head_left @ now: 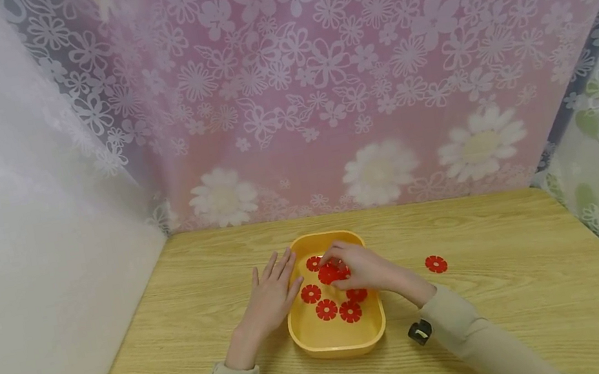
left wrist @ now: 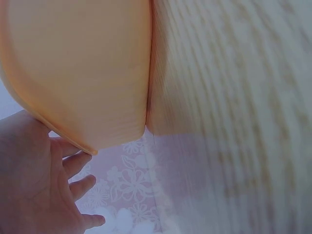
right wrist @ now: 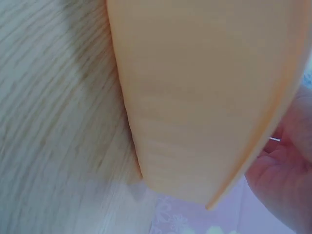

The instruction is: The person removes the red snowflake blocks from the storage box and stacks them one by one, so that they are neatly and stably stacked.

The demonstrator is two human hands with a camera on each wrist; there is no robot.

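- Head view: left hand spread, fingers straight, touching the tub's left rim; grips nothing.
- Tub: yellow-orange, smooth, rounded rectangle, on wood-grained table.
- In tub: loose red discs, flat, notched like flowers, pale centres; overlapping red cluster between right thumb and fingers.
- Right hand: inside tub's right side, fingers bent, thumb apart from them; cannot tell whether any disc is held.
- Farther right: single red disc, flat on table.
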